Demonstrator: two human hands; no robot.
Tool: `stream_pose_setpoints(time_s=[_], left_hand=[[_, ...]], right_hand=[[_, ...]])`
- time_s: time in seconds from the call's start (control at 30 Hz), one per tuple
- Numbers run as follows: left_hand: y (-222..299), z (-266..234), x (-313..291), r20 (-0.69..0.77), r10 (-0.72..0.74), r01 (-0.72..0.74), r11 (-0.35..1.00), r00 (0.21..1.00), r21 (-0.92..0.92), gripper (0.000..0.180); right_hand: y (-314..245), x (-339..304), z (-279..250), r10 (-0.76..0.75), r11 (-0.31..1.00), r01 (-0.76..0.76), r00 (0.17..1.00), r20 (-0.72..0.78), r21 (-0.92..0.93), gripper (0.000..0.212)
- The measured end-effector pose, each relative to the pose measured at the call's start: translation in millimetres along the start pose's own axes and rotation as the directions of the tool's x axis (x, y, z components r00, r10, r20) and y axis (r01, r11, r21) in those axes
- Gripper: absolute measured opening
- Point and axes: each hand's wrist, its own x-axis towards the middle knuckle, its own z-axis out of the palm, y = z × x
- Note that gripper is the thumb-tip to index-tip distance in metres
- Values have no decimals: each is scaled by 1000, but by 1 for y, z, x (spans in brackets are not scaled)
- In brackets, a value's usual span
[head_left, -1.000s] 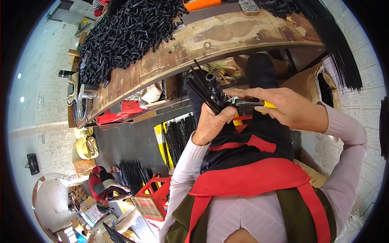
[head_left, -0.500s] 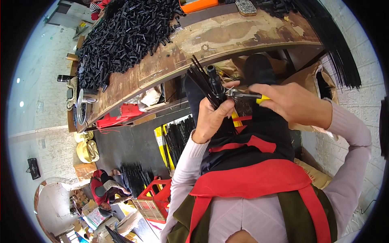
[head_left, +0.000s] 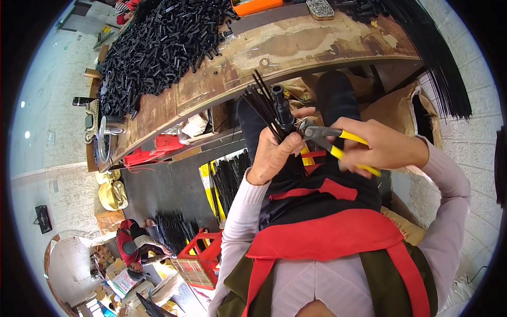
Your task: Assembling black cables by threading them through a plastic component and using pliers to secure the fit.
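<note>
My left hand [head_left: 272, 154] is closed around a bundle of thin black rods [head_left: 259, 100] and a stepped black tubular fitting [head_left: 282, 109], whose open end points up and away from me. A thin pale wire or strip shows by the fitting's lower end, too small to make out. My right hand [head_left: 388, 145] grips pliers [head_left: 321, 131] with yellow handles, which are spread apart. The plier jaws are right beside the fitting, near my left fingertips; whether they touch it I cannot tell. Both hands are above my lap.
Beyond my hands runs a worn wooden bench [head_left: 296, 50] with a heap of short black tubes [head_left: 163, 53], an orange tray [head_left: 257, 6] and long black rods [head_left: 441, 68] overhanging its right end. A red crate [head_left: 203, 259] stands at lower left, near a crouching person [head_left: 137, 245].
The plier handles have spread from nearly together, and my right hand has shifted slightly lower and left with its fingers loosening. My left hand stays on the rods and fitting.
</note>
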Motion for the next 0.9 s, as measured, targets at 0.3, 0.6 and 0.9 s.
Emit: stream_pose_setpoints(time_s=[0.3,0.6,0.9], left_hand=[[-3,7,5,-60,33,-29,998,998,61,58],[-7,1,3,17,-27,27,1000,999,5,68],[-4,4,4,4,23,-23,1000,1000,11,68]], right_hand=[[20,-3,18,-222,933,98,914,-340,-347,36],[8,-2,3,251,940,-268,963,102,212,33],[2,-3,2,243,817,-312,949,201,485,31]])
